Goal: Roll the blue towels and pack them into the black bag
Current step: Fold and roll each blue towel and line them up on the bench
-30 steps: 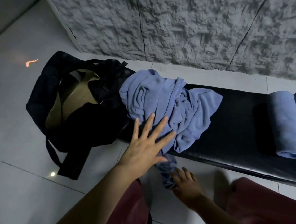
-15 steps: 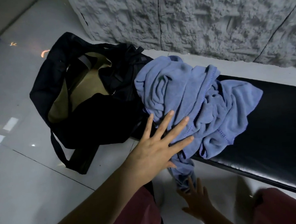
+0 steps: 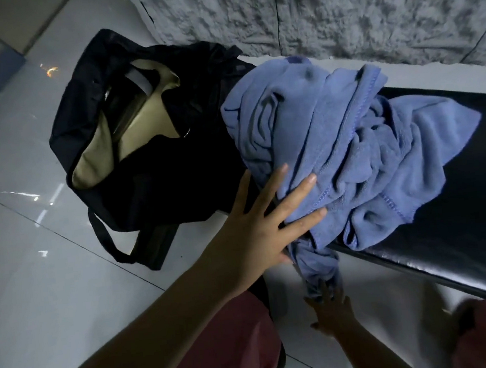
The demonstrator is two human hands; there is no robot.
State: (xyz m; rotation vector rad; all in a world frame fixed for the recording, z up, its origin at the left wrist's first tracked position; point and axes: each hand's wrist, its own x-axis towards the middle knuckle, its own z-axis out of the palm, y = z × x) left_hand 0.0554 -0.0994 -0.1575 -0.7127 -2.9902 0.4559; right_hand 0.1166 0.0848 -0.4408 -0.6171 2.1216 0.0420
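Note:
A crumpled blue towel [image 3: 351,149] lies heaped on the left end of a black bench [image 3: 462,222], with one corner hanging over the front edge. My left hand [image 3: 263,220] lies flat with spread, straight fingers against the towel's near left side. Lower down, my right hand [image 3: 332,311] reaches up with straight fingers and touches the hanging corner. The black bag [image 3: 152,177] stands open on the floor just left of the bench, its tan lining showing.
A rough grey stone wall [image 3: 338,11] runs behind the bench. White glossy floor tiles [image 3: 38,292] lie left of the bag and in front of the bench. My knees in dark red trousers [image 3: 228,348] are close to the bench's front edge.
The view has swung left, so the rolled towels at the bench's right end are out of sight. My left hand has slid further onto the heap. My right hand has risen to the hanging corner.

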